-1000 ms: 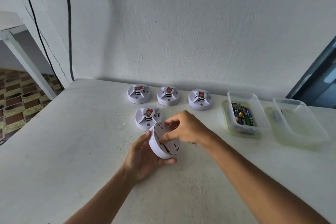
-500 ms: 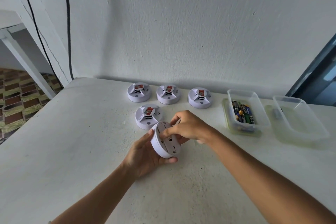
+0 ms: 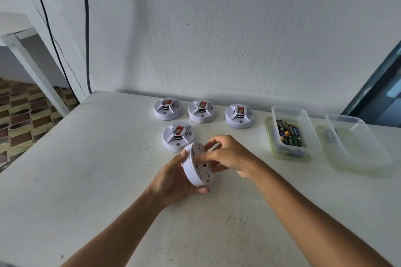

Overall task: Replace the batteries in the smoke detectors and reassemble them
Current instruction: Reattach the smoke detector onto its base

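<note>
My left hand grips a white round smoke detector, held on edge above the table with its back plate turned to the right. My right hand has its fingers curled onto that back plate, thumb and fingertips on its face. Another detector stands on the table just behind the held one. Three more detectors stand in a row near the wall, each with a red label on top. A clear tub at the right holds several batteries.
A second clear tub sits at the far right with a small dark item at its far end. The white table ends at the left over a patterned floor. Two black cables hang down the wall at the back left.
The held detector has turned more on edge, its back plate now facing right. My right hand's fingers have shifted across the plate. The detectors on the table have not moved.
</note>
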`<action>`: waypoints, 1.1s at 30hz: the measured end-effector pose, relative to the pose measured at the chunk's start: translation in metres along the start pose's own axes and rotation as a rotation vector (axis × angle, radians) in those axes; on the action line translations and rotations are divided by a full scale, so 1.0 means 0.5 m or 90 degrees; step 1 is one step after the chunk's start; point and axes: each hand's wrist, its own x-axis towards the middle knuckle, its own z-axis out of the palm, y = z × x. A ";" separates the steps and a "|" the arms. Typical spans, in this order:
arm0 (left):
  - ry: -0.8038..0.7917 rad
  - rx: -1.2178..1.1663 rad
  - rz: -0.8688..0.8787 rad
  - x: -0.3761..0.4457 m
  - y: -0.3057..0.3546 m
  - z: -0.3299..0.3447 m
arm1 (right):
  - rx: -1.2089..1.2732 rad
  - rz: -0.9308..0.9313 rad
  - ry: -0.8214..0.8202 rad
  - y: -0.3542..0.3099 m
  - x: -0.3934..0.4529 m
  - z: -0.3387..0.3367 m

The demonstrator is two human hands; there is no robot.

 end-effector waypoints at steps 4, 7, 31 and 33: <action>0.214 0.305 -0.026 0.011 0.040 0.045 | 0.267 0.007 -0.116 0.044 -0.028 -0.024; 0.264 0.537 -0.012 0.027 0.063 0.086 | 0.510 0.001 -0.193 0.084 -0.040 -0.028; 0.324 0.390 0.256 0.048 -0.044 0.013 | 0.547 -0.146 0.040 0.183 -0.009 0.008; 0.324 0.390 0.257 0.048 -0.045 0.015 | 0.545 -0.143 0.041 0.185 -0.007 0.007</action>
